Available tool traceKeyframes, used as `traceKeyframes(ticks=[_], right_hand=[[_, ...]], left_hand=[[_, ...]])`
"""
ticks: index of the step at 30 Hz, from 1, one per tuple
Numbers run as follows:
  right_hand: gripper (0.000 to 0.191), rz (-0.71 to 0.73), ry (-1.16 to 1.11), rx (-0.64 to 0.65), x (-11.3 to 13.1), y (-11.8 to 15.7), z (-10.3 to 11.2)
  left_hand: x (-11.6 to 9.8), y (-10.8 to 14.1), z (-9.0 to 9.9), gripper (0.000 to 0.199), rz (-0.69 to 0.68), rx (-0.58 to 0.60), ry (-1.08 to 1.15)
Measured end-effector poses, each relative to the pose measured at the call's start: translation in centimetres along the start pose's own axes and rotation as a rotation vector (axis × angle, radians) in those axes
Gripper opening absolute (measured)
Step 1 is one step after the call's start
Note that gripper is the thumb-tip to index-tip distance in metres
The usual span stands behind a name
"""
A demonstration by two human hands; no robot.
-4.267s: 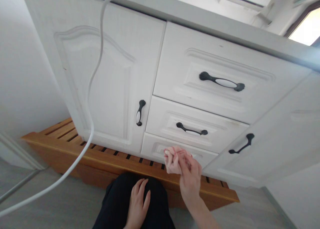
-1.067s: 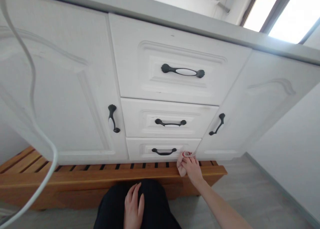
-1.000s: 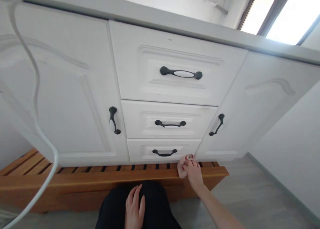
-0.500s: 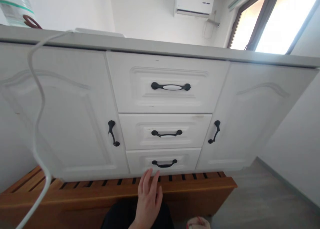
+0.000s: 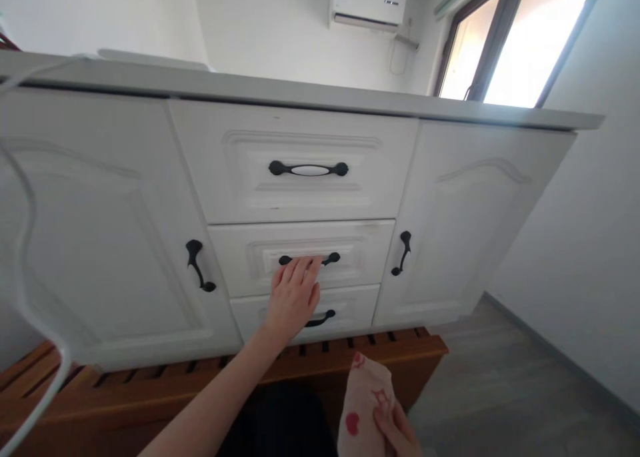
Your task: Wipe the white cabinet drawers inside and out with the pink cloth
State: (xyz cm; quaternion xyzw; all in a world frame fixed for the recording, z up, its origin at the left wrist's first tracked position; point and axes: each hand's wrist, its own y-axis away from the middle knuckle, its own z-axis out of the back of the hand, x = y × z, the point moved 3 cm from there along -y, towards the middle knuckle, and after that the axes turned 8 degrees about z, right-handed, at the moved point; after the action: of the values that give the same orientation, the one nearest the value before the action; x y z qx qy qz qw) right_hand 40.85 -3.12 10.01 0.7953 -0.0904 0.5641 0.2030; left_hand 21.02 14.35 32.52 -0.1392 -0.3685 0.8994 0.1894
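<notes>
My left hand [image 5: 293, 295] reaches up to the middle drawer [image 5: 370, 244] of a white cabinet. Its fingers are bent over the black handle [image 5: 332, 258] of that drawer and hide the handle's middle. The drawer is closed. Low in the view, my right hand [image 5: 396, 430] holds a pink cloth item [image 5: 367, 397] with red heart and star shapes on it. The top drawer's handle [image 5: 310, 170] has a white oval centre. Part of the bottom drawer's handle [image 5: 323, 318] shows beside my left wrist.
Cabinet doors with black handles [image 5: 200, 266] [image 5: 401, 253] flank the drawers. A wooden slatted bench [image 5: 415, 354] stands in front, near my legs. A white cable [image 5: 25, 270] hangs at the left. An air conditioner [image 5: 367, 4] and window [image 5: 470, 50] are behind.
My left hand has risen from below the bottom drawer to the middle drawer's handle. The pink cloth item has come up into view with my right hand on it. The view has shifted right.
</notes>
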Motion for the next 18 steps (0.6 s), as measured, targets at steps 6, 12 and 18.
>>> traceKeyframes(ticks=[6, 12, 18], right_hand=[[0.106, 0.154, -0.018, -0.095, 2.6, 0.3, -0.9], [0.082, 0.073, 0.039, 0.020, 1.9, 0.8, -1.5], [0.063, 0.252, 0.225, 0.118, -0.1, 3.1, -4.4]], left_hand=[[-2.1, 9.8, -2.7, 0.049, 0.395, 0.109, 0.549], [-7.7, 21.5, -6.2, 0.072, 1.143, 0.853, 1.954], [-8.1, 22.3, -3.6, 0.068, 1.320, 1.034, 2.299]])
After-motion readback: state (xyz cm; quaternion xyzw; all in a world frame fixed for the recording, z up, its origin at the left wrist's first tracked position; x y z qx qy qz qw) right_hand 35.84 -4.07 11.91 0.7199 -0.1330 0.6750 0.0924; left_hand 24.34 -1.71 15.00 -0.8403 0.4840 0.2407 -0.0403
